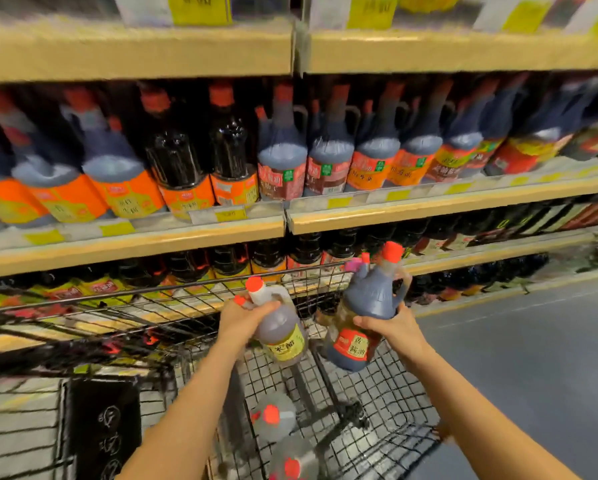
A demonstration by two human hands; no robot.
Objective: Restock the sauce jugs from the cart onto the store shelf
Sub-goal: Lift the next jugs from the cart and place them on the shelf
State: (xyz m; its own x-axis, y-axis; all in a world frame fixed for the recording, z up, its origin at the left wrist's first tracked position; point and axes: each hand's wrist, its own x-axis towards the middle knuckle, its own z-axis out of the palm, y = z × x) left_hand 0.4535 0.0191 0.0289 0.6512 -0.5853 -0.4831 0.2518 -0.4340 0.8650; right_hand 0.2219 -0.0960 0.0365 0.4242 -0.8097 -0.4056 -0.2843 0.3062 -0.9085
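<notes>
My left hand [247,315] grips the neck of a jug with a yellow label and a red cap [282,329], tilted over the wire cart [172,299]. My right hand [387,329] holds a dark sauce jug with a red label and a red cap [366,313] by its middle, lifted above the cart's right side. Two more red-capped jugs [276,415] lie in the cart's bottom. The middle store shelf [394,211] is lined with similar dark jugs [283,157].
Shelves run across the view: an upper one [134,50] with yellow price tags and lower ones [463,258] with dark bottles behind the cart. Grey floor [533,358] lies to the right. A black sign [101,427] hangs on the cart's left.
</notes>
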